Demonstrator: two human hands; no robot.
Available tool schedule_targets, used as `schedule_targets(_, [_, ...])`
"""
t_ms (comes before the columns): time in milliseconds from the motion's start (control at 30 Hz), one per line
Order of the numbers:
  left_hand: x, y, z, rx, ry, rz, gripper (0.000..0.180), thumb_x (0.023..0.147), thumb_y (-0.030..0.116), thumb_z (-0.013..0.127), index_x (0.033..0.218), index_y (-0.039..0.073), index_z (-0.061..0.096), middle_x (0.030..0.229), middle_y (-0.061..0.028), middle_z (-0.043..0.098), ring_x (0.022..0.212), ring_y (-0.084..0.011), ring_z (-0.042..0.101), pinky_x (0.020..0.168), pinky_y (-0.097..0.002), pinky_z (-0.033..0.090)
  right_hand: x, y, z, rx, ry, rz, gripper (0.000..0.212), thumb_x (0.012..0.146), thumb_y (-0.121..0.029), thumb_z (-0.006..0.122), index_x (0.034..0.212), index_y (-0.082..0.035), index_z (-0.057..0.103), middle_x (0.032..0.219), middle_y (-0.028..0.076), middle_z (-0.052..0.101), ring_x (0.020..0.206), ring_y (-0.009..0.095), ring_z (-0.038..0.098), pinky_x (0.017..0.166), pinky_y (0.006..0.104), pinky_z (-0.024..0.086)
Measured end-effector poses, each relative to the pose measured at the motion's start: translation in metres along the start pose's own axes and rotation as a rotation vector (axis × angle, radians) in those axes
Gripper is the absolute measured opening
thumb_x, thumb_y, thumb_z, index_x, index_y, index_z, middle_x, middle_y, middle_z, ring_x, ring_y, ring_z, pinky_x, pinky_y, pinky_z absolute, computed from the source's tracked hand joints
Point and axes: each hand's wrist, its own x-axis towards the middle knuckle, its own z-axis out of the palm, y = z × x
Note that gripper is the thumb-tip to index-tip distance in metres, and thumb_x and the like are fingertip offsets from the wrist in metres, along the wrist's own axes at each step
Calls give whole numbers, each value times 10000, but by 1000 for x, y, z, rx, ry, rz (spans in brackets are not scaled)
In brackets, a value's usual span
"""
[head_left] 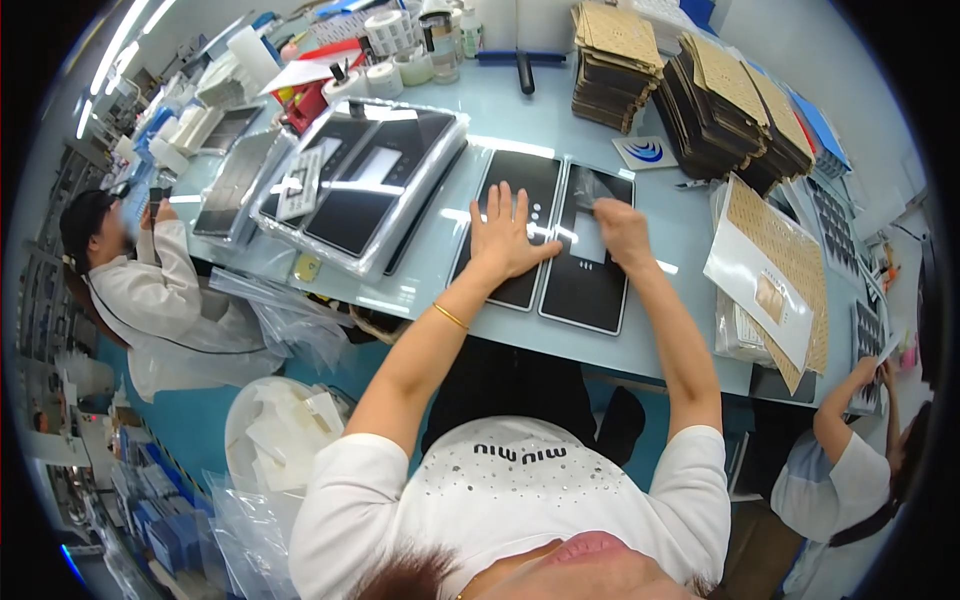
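Two flat black panels with pale edges lie side by side on the table in front of me. My left hand (508,238) rests flat on the left black panel (520,180), fingers spread and thumb reaching toward the other one. Over the upper part of the right black panel (582,290), which has a light rectangular window (585,238), my right hand (624,236) is closed. A crumpled piece of clear film (590,186) shows at its fingertips; the fingers hide where it is gripped.
A plastic-wrapped stack of black panels (365,190) stands left. Brown cardboard stacks (615,60) and tape rolls (388,35) sit at the back. A white sheet (760,290) lies right on brown card. Co-workers sit left (150,280) and right (840,460); a waste bin (240,420) stands below.
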Motion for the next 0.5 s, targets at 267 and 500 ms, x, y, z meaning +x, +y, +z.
schedule_targets(267, [2, -6, 7, 55, 81, 19, 1071, 730, 776, 468, 1436, -5, 270, 1473, -275, 242, 1389, -384, 206, 1091, -584, 123, -37, -127, -40, 467, -324, -97, 143, 782, -24, 663, 916, -59, 701, 929, 104, 695, 803, 257, 672, 693, 313, 533])
schedule_targets(500, [-44, 17, -20, 34, -93, 0, 1126, 715, 784, 472, 1410, -81, 275, 1486, -288, 198, 1412, -401, 90, 1106, -566, 72, -47, -126, -52, 309, -83, -26, 126, 764, -43, 684, 890, -29, 681, 923, 108, 669, 904, 277, 634, 795, 330, 506])
